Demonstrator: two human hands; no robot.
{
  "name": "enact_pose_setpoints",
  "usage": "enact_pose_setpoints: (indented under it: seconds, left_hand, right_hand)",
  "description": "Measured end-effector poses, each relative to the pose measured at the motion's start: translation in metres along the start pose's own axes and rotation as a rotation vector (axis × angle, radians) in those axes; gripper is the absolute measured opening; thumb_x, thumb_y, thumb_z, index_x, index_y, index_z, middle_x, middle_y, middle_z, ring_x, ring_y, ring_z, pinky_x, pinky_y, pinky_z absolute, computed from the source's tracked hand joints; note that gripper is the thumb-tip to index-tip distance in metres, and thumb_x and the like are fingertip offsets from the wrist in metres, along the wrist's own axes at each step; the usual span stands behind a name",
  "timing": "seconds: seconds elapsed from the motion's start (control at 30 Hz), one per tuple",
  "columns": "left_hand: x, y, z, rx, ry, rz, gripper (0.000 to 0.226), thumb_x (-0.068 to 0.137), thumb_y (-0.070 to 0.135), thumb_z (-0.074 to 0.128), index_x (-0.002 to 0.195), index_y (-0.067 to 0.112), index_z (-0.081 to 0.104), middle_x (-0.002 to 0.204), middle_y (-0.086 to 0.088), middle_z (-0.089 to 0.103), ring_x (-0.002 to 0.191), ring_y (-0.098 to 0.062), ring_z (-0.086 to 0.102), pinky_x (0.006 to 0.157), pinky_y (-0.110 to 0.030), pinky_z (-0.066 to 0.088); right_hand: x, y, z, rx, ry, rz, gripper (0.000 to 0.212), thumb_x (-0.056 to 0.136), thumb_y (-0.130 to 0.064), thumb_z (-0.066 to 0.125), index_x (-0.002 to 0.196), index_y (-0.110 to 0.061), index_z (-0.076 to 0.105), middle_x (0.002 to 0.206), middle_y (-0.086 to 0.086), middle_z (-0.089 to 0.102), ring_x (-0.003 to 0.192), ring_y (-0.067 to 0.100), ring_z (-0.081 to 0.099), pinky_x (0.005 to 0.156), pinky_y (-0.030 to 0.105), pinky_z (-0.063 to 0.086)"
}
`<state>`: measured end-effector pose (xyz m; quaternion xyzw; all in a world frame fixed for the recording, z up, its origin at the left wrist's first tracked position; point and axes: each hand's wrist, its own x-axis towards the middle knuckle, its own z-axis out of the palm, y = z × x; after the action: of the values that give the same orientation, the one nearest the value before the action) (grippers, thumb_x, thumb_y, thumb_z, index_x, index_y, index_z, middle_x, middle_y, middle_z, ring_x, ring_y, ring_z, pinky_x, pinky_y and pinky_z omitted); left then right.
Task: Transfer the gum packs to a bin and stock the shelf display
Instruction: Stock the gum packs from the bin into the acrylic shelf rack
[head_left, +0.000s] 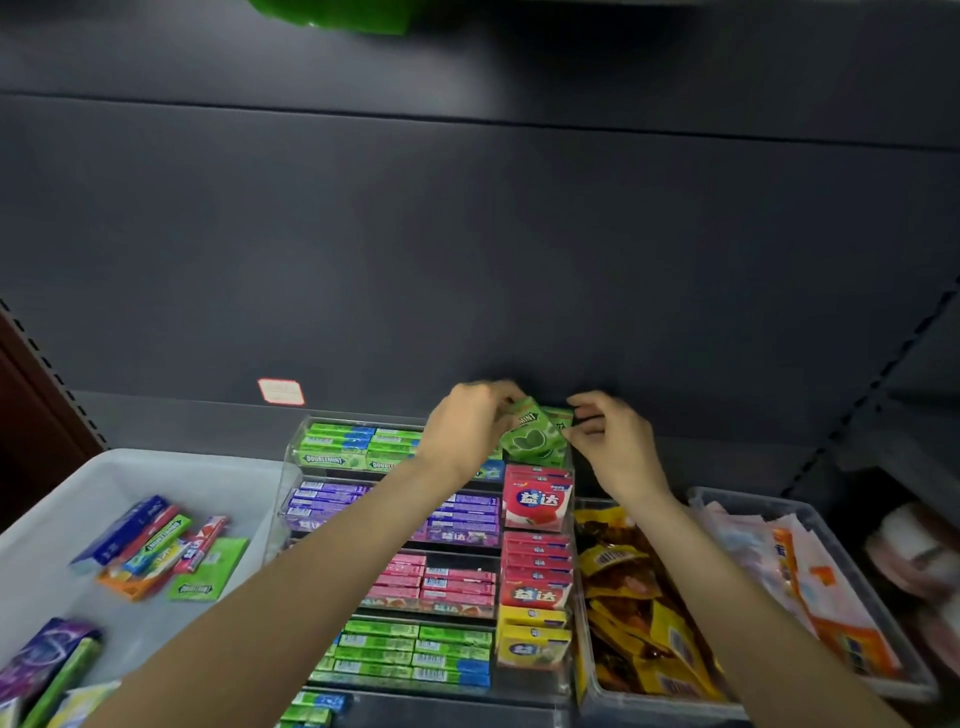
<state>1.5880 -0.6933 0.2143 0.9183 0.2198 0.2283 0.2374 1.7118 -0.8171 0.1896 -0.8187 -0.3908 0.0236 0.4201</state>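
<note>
Against the dark grey shelf back (467, 234), both hands, left (470, 423) and right (613, 441), grip green gum packs (535, 436) above the clear display rack (563, 467); white bin (62, 499) alongside.

The white bin (156, 467) runs off the left edge; the red-bordered price tag (281, 391) is too blurred to read.

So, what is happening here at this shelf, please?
A person is stocking a clear tiered gum display. The left hand and the right hand both hold a green gum pack over the display's top right slot. More loose packs lie in the white bin on the left.
</note>
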Motion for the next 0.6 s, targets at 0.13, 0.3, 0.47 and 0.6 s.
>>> enact_pose_setpoints:
  seconds: [0.13, 0.3, 0.47, 0.6]
  left_hand:
    - [0.003, 0.007, 0.008, 0.283, -0.043, 0.137, 0.032, 0.095, 0.022, 0.050, 0.127, 0.026, 0.056, 0.115, -0.003, 0.060, 0.110, -0.022, 0.053, 0.084, -0.035, 0.047]
    - [0.002, 0.009, 0.022, 0.281, -0.035, 0.244, 0.034, 0.096, 0.019, 0.050, 0.129, 0.021, 0.056, 0.115, -0.009, 0.056, 0.108, -0.025, 0.052, 0.085, -0.034, 0.047]
    - [-0.002, 0.005, 0.023, 0.217, 0.137, 0.118, 0.030, 0.088, 0.022, 0.063, 0.118, 0.015, 0.064, 0.113, -0.009, 0.055, 0.103, -0.027, 0.053, 0.075, -0.042, 0.054]
    - [-0.002, -0.004, 0.025, 0.082, 0.075, 0.007, 0.030, 0.091, 0.019, 0.060, 0.119, 0.013, 0.062, 0.113, -0.009, 0.054, 0.091, -0.027, 0.062, 0.085, -0.040, 0.052]
  right_hand:
    - [-0.002, 0.001, 0.004, 0.007, 0.000, 0.000, 0.032, 0.083, -0.008, 0.067, 0.114, -0.011, 0.061, 0.110, 0.006, 0.060, 0.088, 0.009, 0.060, 0.074, 0.016, 0.047]
    - [-0.002, 0.000, 0.005, -0.012, 0.009, -0.011, 0.033, 0.080, -0.013, 0.072, 0.111, -0.011, 0.061, 0.107, 0.004, 0.060, 0.088, 0.010, 0.060, 0.076, 0.019, 0.049]
    - [-0.004, -0.001, 0.010, -0.070, 0.026, -0.039, 0.032, 0.081, -0.008, 0.070, 0.111, -0.012, 0.059, 0.109, 0.006, 0.059, 0.093, 0.014, 0.061, 0.082, 0.028, 0.054]
    - [-0.006, -0.002, 0.012, -0.076, 0.041, -0.056, 0.030, 0.084, -0.005, 0.066, 0.112, -0.011, 0.060, 0.111, 0.007, 0.057, 0.093, 0.014, 0.060, 0.082, 0.030, 0.054]
